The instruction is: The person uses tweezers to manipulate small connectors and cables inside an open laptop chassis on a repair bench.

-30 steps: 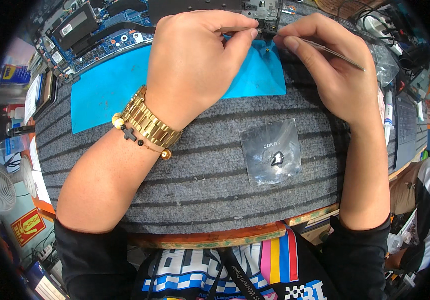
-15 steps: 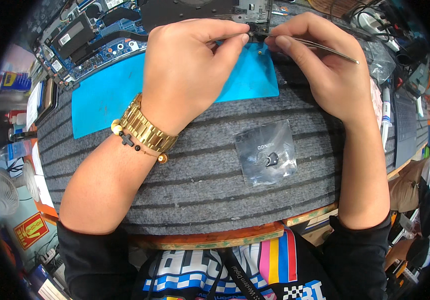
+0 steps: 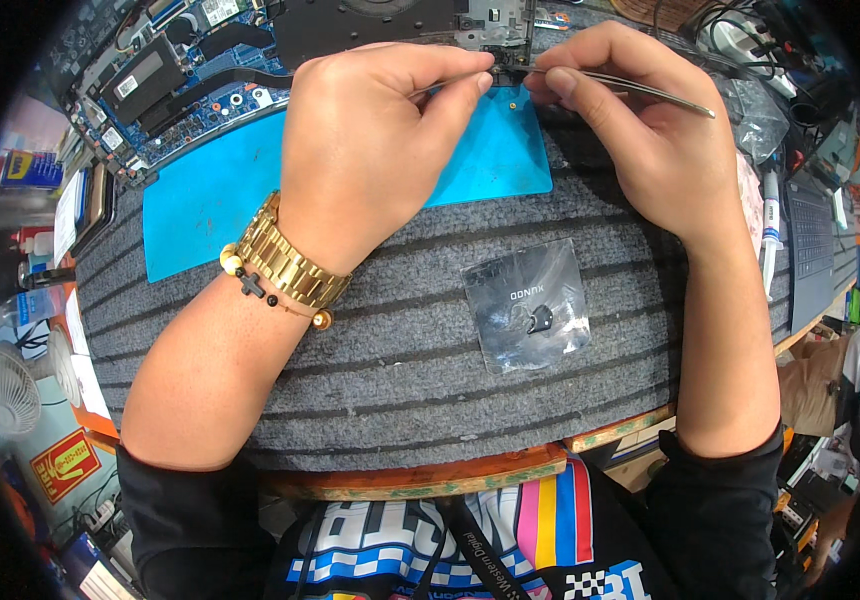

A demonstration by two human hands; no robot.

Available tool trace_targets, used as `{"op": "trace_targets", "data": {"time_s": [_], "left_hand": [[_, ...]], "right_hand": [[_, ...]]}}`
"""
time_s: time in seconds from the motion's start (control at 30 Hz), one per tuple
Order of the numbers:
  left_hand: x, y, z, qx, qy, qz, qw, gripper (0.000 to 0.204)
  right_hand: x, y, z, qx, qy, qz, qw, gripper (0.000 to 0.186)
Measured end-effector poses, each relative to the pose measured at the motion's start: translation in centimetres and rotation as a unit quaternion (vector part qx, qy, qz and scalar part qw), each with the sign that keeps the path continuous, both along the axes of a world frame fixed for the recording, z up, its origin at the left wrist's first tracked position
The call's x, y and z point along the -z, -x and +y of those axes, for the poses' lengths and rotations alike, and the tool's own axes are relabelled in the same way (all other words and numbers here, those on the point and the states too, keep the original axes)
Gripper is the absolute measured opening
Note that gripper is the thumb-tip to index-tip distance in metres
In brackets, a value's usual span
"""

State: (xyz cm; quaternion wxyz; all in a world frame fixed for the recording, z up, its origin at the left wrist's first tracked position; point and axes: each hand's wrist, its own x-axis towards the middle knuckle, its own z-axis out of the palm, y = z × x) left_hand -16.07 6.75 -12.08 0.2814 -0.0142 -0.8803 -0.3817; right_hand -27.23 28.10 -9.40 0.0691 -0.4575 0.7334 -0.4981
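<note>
Metal tweezers (image 3: 630,88) are in your right hand (image 3: 650,140), pinched narrow between thumb and forefinger, and their tips meet a small part at the lower edge of the opened laptop (image 3: 280,50), just above the blue mat (image 3: 210,200). Your left hand (image 3: 370,150) reaches to the same spot; its forefinger and thumb are nearly closed there, but I cannot tell if they hold something or only press on the board.

The risk, as I judge it, is in the tips. If you squeeze too hard or turn the wrist, the small part may jump away and fall on the grey ribbed mat (image 3: 400,400), where it is hard to find. If the tips slide, they may scratch the board or bend a connector. Your left fingertips cover part of the spot, so you may work partly blind. The clear bag (image 3: 528,305) with a small dark piece lies near your right forearm; a move of the arm may push it off the table.
</note>
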Motion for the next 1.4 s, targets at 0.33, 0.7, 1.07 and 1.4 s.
{"op": "trace_targets", "data": {"time_s": [0.33,0.7,1.07,1.4], "left_hand": [[-0.5,-0.1,0.0,0.009,0.075,0.034,0.997,0.018],[-0.6,-0.2,-0.1,0.001,0.079,0.028,0.997,0.018],[-0.8,-0.4,0.0,-0.002,0.054,0.001,0.999,0.018],[-0.4,-0.2,-0.2,0.003,0.009,-0.015,1.000,0.019]], "right_hand": [[0.4,0.0,0.0,0.004,0.027,-0.031,0.999,0.013],[0.4,-0.1,-0.1,0.013,0.013,-0.030,0.999,0.014],[0.0,-0.4,0.0,0.002,0.000,0.011,1.000,0.012],[-0.5,-0.8,-0.2,0.015,-0.033,0.049,0.998,0.010]]}}
